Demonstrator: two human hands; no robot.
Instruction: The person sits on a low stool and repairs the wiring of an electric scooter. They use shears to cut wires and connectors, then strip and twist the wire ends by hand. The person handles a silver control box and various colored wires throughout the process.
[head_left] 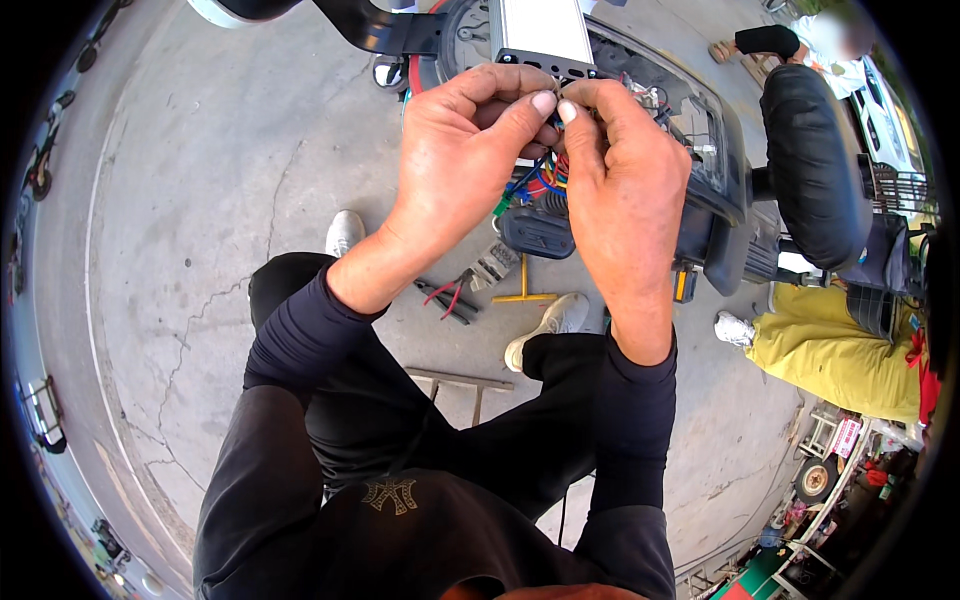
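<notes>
L hand [455, 150] & R hand [630, 170] both pinch, thumb to fingertips, on what look like thin multicoloured plastic-coated wires [550, 183], exact bit hidden; they're by the near end of the long silver metal box [543, 30], at the near edge of the black plastic vehicle body [735, 190]. Main risk, prob.: a tug could work a strand loose, or bare ends touching metal could short. Containers: body's open bay holds tangled loose wiring [652, 97], rest unclear.

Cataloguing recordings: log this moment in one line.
left hand: pinching, item unclear; right hand: pinching alongside, item unclear; multicoloured wires: below hands; silver box: just beyond; yellow T-shaped tool: on ground
</notes>
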